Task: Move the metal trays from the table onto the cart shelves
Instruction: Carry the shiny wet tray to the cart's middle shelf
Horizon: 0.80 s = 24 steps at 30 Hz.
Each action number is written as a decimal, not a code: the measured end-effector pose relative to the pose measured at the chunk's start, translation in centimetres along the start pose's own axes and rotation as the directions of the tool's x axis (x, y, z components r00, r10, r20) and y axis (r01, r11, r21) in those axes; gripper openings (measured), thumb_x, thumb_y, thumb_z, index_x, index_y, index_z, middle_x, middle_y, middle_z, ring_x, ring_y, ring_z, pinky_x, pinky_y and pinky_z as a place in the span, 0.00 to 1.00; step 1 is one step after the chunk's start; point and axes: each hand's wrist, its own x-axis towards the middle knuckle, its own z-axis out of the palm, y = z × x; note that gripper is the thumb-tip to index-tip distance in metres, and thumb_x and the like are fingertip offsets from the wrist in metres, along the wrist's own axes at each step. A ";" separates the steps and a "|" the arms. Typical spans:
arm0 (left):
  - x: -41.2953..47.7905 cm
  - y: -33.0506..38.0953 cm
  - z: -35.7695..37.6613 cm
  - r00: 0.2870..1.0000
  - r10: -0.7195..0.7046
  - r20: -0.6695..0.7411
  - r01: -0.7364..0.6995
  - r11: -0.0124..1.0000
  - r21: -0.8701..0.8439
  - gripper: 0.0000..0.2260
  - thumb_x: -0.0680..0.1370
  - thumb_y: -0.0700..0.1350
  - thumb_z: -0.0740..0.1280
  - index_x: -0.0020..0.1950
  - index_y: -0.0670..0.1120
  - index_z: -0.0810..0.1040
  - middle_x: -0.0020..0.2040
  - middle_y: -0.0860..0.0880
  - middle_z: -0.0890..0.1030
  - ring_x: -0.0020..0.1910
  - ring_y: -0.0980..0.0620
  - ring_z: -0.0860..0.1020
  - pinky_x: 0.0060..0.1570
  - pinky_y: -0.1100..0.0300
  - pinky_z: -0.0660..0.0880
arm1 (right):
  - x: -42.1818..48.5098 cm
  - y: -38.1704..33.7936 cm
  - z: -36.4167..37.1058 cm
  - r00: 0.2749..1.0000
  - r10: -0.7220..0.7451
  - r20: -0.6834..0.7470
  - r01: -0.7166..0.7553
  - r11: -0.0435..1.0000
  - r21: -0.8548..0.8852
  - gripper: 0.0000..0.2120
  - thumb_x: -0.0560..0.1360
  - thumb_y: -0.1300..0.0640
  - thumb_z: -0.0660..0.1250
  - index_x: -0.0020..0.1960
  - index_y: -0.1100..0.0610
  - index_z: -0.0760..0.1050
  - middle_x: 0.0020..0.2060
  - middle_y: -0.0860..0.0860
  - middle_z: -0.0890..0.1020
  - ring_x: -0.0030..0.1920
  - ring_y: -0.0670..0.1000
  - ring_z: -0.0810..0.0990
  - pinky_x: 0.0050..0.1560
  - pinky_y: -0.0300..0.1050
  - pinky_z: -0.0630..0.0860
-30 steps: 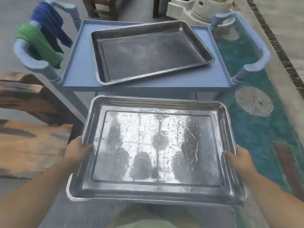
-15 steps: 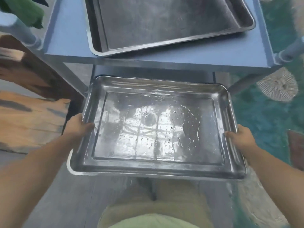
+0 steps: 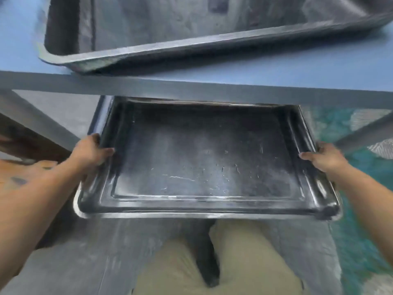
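I hold a large rectangular metal tray level in front of me, its far edge tucked under the front lip of the blue cart's top shelf. My left hand grips the tray's left rim with the thumb inside. My right hand grips the right rim the same way. The tray looks dark in the shelf's shadow. A second metal tray lies on the top shelf, slightly askew. The lower shelf is hidden under the held tray.
The cart's grey legs slant down at the left and at the right. A wooden bench stands to the left. Teal patterned floor lies to the right. My knees in beige trousers are below the tray.
I have crouched lower and pushed the tray forward, so its far edge now sits under the top shelf's lip. The bright reflections on the tray have gone dark.
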 end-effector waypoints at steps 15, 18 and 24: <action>13.0 4.6 4.9 0.991 0.070 -0.111 -0.057 0.991 0.119 0.28 0.71 0.50 0.75 0.63 0.34 0.73 0.61 0.35 0.76 0.57 0.38 0.75 0.50 0.54 0.70 | 13.3 -3.9 3.5 0.966 -0.238 -0.098 0.208 0.946 -0.249 0.21 0.71 0.57 0.75 0.56 0.71 0.75 0.56 0.68 0.78 0.48 0.61 0.75 0.38 0.46 0.65; 13.9 4.3 5.8 0.987 0.071 -0.145 -0.047 0.985 0.163 0.27 0.71 0.52 0.75 0.59 0.35 0.74 0.59 0.36 0.76 0.57 0.38 0.75 0.48 0.54 0.71 | 14.7 -3.5 5.0 0.973 -0.213 -0.094 0.191 0.962 -0.197 0.24 0.71 0.59 0.75 0.61 0.70 0.73 0.62 0.69 0.75 0.51 0.61 0.75 0.37 0.44 0.66; 16.2 4.8 6.8 0.978 0.124 -0.166 -0.098 0.982 0.159 0.21 0.70 0.50 0.77 0.50 0.38 0.73 0.48 0.41 0.74 0.45 0.44 0.71 0.43 0.55 0.66 | 17.3 -3.2 6.6 0.971 -0.203 -0.126 0.182 0.970 -0.160 0.15 0.71 0.62 0.75 0.52 0.69 0.76 0.58 0.66 0.74 0.56 0.62 0.74 0.45 0.47 0.65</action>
